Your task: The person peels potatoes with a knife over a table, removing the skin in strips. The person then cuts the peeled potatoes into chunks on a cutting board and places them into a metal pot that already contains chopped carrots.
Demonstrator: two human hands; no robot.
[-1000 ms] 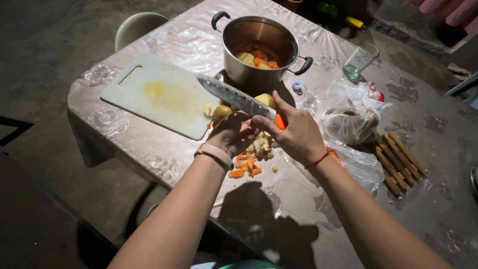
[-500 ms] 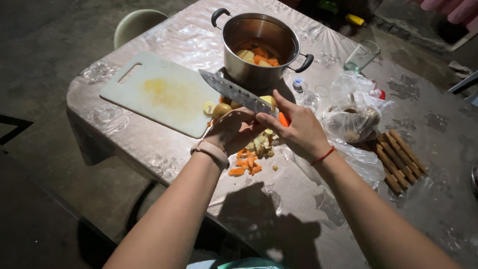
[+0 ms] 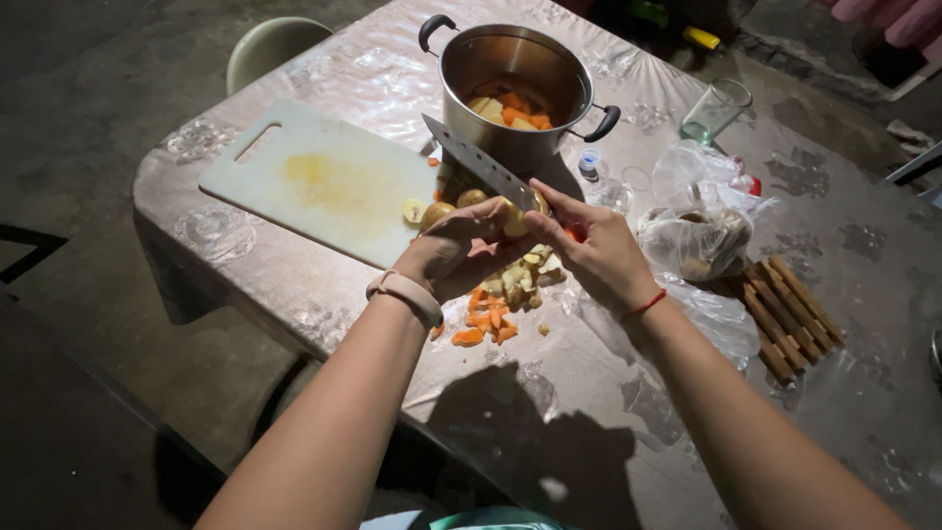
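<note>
Head view: right hand [image 3: 601, 257] clenched round knife [image 3: 481, 165] handle, blade angled up-left twd pot [image 3: 512, 90]. Left hand [image 3: 461, 250] curled shut on small potato [image 3: 516, 222], thumb just beside blade edge. Risk, as judged: blade slips off rounded potato twd left thumb or palm, since cutting in hand w/ nothing under it; wet peel likely worsens grip. Peel pile [image 3: 505, 294], orange & pale, directly below both hands on table [image 3: 589, 393]. More small potatoes [image 3: 437, 212] near cutting board [image 3: 319, 182] edge. Plastic bag [image 3: 692, 236] & wooden trivet [image 3: 790, 309] to right; glass [image 3: 714, 110] beyond.
</note>
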